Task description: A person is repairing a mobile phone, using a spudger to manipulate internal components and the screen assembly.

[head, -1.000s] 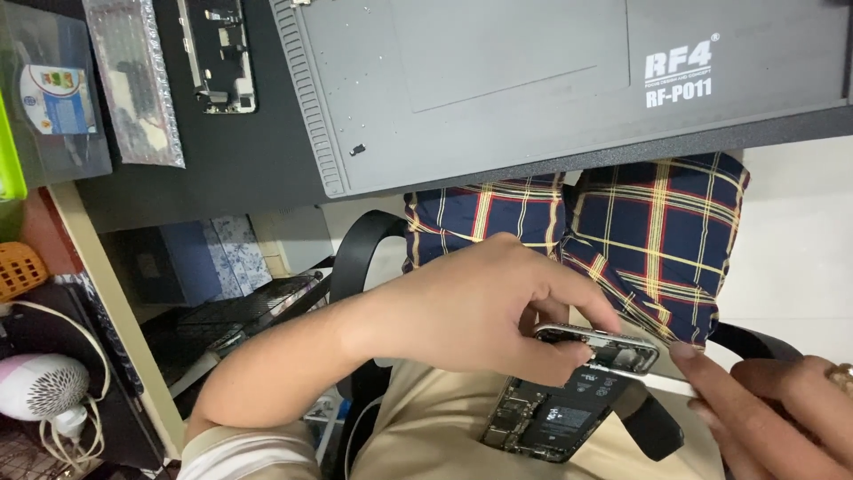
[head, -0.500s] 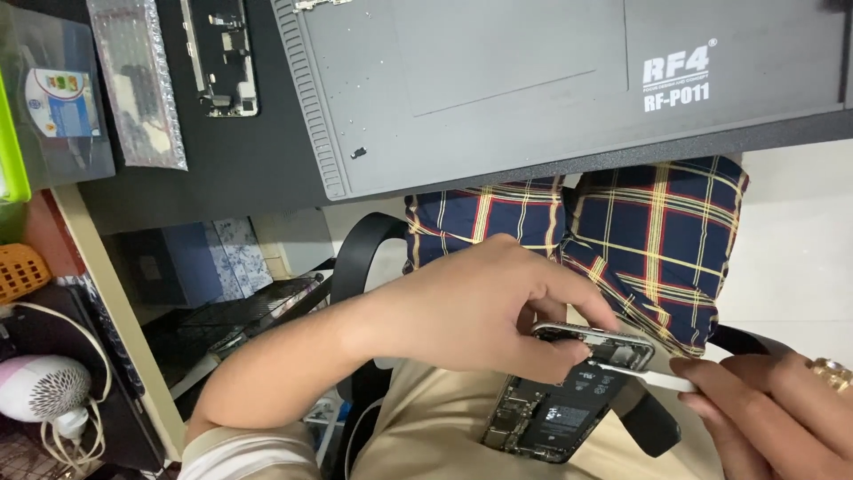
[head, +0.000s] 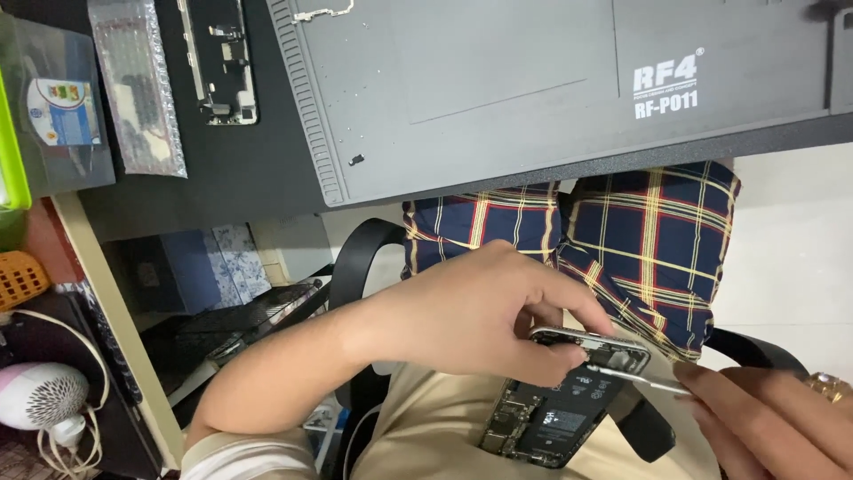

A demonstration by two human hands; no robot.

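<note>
**Two hands, one opened phone, one thin tool**

Two hands work over the lap, below the edge of the desk. One opened phone (head: pixel 555 418) rests on the beige trousers, its back off, showing the dark battery and circuit boards inside. The left hand (head: pixel 480 311) reaches across from the left, fingers clamped on the phone's top edge, where the metal frame shows. The right hand (head: pixel 764 418) comes in from the lower right corner, its fingers pinched together on one thin metal tool (head: pixel 635 380), whose tip meets the phone's upper corner just beside the left fingertips.

One grey work mat (head: pixel 498 89) covers most of the desk above. One stripped phone frame (head: pixel 218 58) lies left of it, beside one bubble-wrap bag (head: pixel 138 84). One white hair dryer (head: pixel 40 396) sits at the lower left. One plaid cushion (head: pixel 649 236) lies on the chair beyond the hands.
</note>
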